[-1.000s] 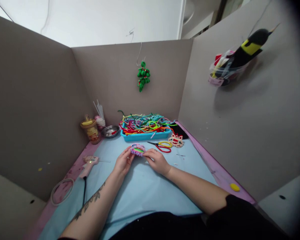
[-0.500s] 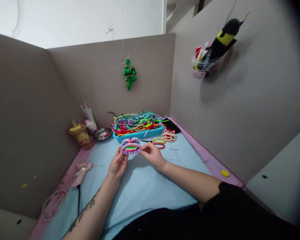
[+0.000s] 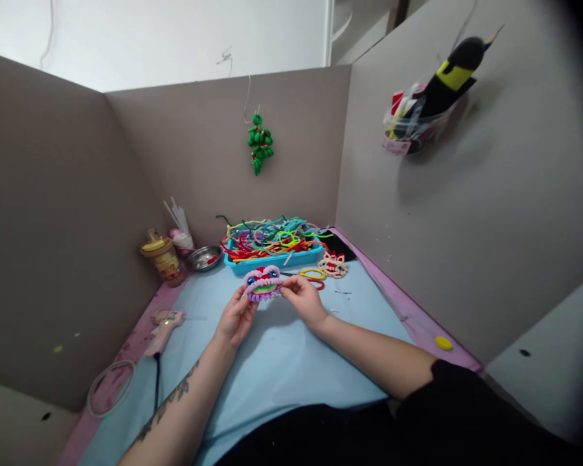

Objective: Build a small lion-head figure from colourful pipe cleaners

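Note:
Between my hands is a fuzzy pipe-cleaner lion head [image 3: 263, 283], lilac and pink with blue eyes, a red patch on top and a green mouth. My left hand [image 3: 237, 316] is closed on its left edge from below. The fingers of my right hand [image 3: 302, 298] pinch its right edge. The head is held above the blue table cover [image 3: 282, 362]. Just behind my right hand lie scissors [image 3: 313, 274] with yellow and red handles. A cream and red pipe-cleaner lion head [image 3: 333, 265] rests to their right.
A blue tray [image 3: 252, 265] heaped with coloured pipe cleaners [image 3: 276, 239] stands at the back. Leftward are a metal bowl [image 3: 205, 259], a lidded cup [image 3: 164, 257] and a pink glue gun [image 3: 163, 330] with its cord. Grey partitions [image 3: 223, 142] enclose the table. A yellow disc [image 3: 444, 343] lies right.
The view has shifted slightly, so the whole scene sits further right. The lion head is turned and tilted a little between my hands; both keep their hold.

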Tool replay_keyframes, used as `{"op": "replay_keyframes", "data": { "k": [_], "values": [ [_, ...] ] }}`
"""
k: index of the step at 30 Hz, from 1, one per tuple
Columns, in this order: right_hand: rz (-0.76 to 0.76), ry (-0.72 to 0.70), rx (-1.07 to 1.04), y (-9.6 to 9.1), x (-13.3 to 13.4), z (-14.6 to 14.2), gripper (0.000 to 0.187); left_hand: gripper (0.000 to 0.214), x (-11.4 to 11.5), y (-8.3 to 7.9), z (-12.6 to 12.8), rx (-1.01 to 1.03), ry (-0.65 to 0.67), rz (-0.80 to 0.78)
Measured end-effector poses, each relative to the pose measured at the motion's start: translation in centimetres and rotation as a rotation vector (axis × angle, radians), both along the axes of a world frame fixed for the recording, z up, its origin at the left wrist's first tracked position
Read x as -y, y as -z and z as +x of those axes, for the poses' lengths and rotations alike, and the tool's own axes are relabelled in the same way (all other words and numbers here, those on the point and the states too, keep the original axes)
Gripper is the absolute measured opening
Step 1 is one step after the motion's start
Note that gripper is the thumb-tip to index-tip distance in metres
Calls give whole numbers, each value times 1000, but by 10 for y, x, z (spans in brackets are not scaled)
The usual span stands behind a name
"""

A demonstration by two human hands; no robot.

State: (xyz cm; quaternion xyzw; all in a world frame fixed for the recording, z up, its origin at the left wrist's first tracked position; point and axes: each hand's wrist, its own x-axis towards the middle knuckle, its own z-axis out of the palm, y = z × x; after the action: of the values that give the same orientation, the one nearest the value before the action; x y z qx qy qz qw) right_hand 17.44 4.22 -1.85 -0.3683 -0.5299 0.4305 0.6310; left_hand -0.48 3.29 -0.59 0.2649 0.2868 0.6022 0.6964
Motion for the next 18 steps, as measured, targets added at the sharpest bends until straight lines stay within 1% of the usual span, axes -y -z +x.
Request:
{"op": "replay_keyframes", "data": {
  "k": [8, 11, 14, 18],
  "values": [
    [-66, -19, -62, 0, -3, 1, 27, 25, 1, 0, 1, -4, 18, 29],
    [-103, -94, -167, -1, -4, 0, 33, 26, 2, 0, 0, -12, 20, 39],
    [-185, -191, -292, -5, -3, 0, 40, 27, 3, 0, -1, -17, 31, 59],
    [-246, -283, -385, -9, -1, 2, 43, 27, 5, -2, -1, -27, 59, 93]
  ]
}}
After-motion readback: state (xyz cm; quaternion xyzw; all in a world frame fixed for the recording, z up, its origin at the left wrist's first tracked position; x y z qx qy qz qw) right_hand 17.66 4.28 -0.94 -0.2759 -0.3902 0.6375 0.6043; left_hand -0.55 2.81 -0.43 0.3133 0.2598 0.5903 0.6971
